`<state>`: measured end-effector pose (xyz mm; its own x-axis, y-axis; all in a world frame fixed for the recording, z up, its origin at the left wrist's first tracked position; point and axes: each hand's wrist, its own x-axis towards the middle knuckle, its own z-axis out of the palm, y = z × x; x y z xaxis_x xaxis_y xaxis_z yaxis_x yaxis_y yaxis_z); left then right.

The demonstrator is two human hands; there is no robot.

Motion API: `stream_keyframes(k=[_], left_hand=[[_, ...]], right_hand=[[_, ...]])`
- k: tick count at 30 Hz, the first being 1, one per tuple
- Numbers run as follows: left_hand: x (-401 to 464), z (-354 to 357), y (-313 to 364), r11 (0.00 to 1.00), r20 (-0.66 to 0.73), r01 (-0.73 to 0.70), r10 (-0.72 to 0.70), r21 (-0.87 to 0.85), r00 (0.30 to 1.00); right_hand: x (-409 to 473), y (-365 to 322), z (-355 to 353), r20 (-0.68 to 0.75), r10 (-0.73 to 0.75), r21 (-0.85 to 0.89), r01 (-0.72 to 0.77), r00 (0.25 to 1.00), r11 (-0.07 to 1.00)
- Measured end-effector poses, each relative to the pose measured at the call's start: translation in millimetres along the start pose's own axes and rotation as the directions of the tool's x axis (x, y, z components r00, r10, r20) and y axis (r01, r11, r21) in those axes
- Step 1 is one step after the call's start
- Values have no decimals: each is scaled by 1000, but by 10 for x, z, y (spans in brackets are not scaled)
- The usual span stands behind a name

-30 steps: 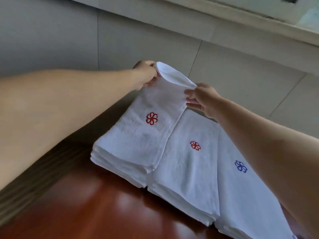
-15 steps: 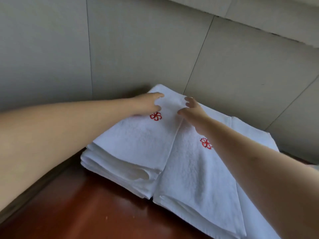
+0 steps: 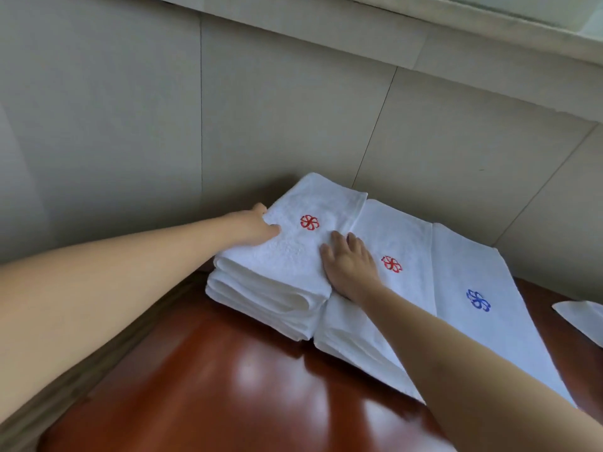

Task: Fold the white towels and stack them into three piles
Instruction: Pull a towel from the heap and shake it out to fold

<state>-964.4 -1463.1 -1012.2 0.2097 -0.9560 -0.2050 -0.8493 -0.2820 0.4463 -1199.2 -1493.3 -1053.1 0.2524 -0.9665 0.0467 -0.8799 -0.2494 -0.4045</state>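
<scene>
3 piles of folded white towels lie side by side on the glossy red-brown surface (image 3: 228,386), against the tiled wall (image 3: 130,109). The left pile (image 3: 287,256), tallest, shows a red flower emblem; the middle pile (image 3: 401,230) beside it another; the right pile (image 3: 473,265) a blue one. The left hand (image 3: 257,226) presses the left pile's outer edge, fingers relaxed; the right hand (image 3: 347,265) lies flat across the seam with the middle pile.

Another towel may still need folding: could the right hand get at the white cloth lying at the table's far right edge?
Probably yes: the right hand lies flat between piles, holding nothing, and only the low blue-flower pile lies before the cloth.
</scene>
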Motion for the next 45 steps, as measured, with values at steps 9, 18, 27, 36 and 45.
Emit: stream_keyframes(k=[9,18,27,36,45], left_hand=[[-377,-130,-28,997,22,30,-28,-76,999],[-1252,-272,124,863,105,144,-106,-484,989],[-1591,-158,77,907,184,260,-208,-331,961],[-1139,-220,294,989,-192,16,12,147,981],[-321,451,343,900,-42,-256,289,353,956]], right_hand=[[-421,-179,-170,26,-147,94,144,989,985],[-1254,-548,-451,65,-372,-363,369,926,856],[-1463,-577,-520,117,-290,-305,312,950,900],[-1025,-588,-558,-78,-193,-5,193,978,981],[-567,-525,226,-110,-173,-148,156,979,977]])
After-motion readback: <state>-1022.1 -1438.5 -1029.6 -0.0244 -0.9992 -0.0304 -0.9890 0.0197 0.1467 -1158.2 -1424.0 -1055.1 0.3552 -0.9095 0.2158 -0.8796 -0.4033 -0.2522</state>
